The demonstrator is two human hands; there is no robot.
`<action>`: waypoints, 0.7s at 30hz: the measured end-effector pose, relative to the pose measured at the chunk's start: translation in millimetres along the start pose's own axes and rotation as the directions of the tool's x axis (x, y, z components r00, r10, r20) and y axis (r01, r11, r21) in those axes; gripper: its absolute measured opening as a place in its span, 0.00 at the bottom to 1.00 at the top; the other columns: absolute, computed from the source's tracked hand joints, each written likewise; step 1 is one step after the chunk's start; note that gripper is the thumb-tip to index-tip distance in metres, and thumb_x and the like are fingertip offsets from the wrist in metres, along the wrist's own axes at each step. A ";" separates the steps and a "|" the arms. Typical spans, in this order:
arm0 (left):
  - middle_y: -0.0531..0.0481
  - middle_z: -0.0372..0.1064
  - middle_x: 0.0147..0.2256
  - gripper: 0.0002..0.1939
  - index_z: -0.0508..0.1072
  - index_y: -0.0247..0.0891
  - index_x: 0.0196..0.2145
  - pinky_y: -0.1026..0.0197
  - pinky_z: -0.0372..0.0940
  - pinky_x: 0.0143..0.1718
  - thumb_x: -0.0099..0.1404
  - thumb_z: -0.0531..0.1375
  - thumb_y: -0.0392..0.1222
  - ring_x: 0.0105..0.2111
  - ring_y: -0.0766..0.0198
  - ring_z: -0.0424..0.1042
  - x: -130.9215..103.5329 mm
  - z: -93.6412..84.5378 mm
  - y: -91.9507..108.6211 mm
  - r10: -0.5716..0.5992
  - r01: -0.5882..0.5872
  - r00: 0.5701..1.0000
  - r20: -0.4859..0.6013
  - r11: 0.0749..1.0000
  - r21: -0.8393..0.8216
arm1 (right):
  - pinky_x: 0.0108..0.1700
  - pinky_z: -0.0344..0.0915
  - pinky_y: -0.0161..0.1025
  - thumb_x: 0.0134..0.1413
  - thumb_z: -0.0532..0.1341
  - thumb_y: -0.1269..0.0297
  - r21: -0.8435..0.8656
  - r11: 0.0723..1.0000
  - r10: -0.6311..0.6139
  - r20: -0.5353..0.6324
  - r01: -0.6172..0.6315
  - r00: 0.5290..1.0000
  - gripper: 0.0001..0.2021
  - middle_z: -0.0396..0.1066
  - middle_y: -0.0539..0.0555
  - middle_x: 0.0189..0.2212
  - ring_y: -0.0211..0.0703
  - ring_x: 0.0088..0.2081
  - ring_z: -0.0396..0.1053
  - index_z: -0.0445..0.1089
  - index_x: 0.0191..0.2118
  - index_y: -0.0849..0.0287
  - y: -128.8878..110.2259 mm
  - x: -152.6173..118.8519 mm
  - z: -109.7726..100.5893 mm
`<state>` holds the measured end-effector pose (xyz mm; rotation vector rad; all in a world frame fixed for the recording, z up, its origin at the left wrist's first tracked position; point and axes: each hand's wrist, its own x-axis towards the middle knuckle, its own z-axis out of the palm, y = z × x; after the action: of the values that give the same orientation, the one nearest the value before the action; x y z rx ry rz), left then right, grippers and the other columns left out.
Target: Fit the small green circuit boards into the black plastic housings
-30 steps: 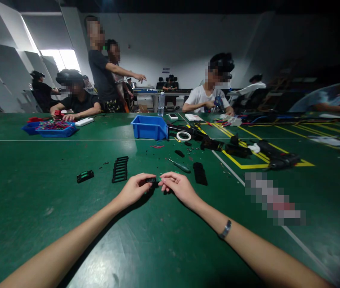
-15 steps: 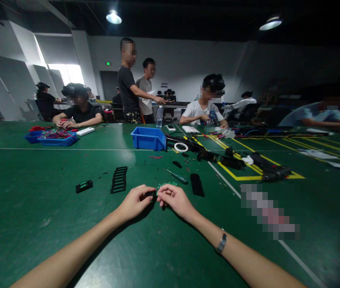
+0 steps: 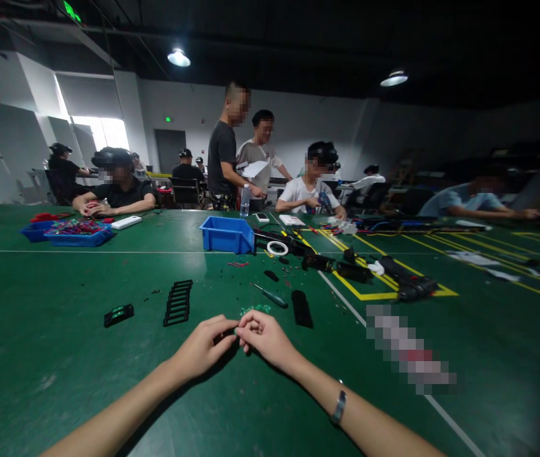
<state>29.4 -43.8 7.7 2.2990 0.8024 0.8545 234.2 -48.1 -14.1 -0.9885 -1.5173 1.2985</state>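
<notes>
Closer together than a second ago, your left hand (image 3: 202, 346) and right hand (image 3: 268, 339) meet with fingers curled inward; the small black part seen there earlier is out of sight, so whether they grasp it you cannot tell. Stiff and light by its look, the slotted black frame (image 3: 177, 304) should lift best by its side rails, at ten o'clock from your left fingertips. Likely fragile, the green pieces (image 3: 261, 308) want an edge grip, just past your right fingers at twelve.
</notes>
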 end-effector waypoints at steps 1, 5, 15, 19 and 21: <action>0.47 0.74 0.36 0.14 0.78 0.41 0.50 0.61 0.62 0.40 0.74 0.55 0.42 0.37 0.59 0.72 -0.6 0.6 -0.2 -0.001 0.001 1.000 -0.006 1.000 0.005 | 0.27 0.68 0.36 0.53 0.70 0.49 0.002 1.000 0.003 -0.002 -0.003 1.000 0.18 0.72 0.47 0.22 0.37 0.22 0.70 0.68 0.36 0.58 -0.6 0.0 0.2; 0.45 0.74 0.37 0.16 0.77 0.40 0.53 0.60 0.63 0.40 0.74 0.55 0.44 0.37 0.59 0.72 -2.0 3.0 -2.6 -0.003 0.003 1.000 -0.026 1.000 0.020 | 0.27 0.68 0.35 0.52 0.70 0.48 0.011 1.000 0.008 -0.009 -0.008 1.000 0.19 0.73 0.47 0.22 0.37 0.22 0.71 0.67 0.36 0.58 -1.5 0.2 0.4; 0.48 0.77 0.38 0.12 0.78 0.41 0.50 0.62 0.62 0.40 0.74 0.57 0.43 0.37 0.61 0.73 -2.8 5.1 -7.6 0.017 -0.017 1.000 -0.015 1.000 0.003 | 0.27 0.67 0.34 0.50 0.72 0.51 0.035 0.999 0.024 0.005 -0.024 1.000 0.19 0.73 0.48 0.22 0.36 0.22 0.70 0.68 0.35 0.60 0.7 2.6 -1.2; 0.48 0.76 0.39 0.12 0.78 0.40 0.49 0.62 0.63 0.41 0.74 0.56 0.43 0.38 0.61 0.73 -4.2 4.2 -4.9 0.019 -0.019 1.000 -0.020 1.000 -0.001 | 0.28 0.67 0.35 0.51 0.72 0.51 0.046 0.999 0.013 0.017 -0.014 1.000 0.19 0.74 0.49 0.24 0.36 0.23 0.71 0.69 0.35 0.61 1.0 3.1 -2.8; 0.48 0.76 0.39 0.12 0.78 0.40 0.49 0.62 0.63 0.41 0.74 0.56 0.42 0.38 0.61 0.73 -4.3 3.8 -4.1 0.018 -0.018 1.000 -0.026 1.000 -0.002 | 0.28 0.68 0.35 0.52 0.71 0.51 0.048 0.999 0.004 0.022 -0.005 1.000 0.18 0.75 0.50 0.25 0.37 0.24 0.71 0.70 0.36 0.61 1.4 3.3 -3.6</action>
<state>28.1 -45.0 0.9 2.3010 0.7932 0.8939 236.7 -43.8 -14.9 -0.9502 -1.4942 1.3475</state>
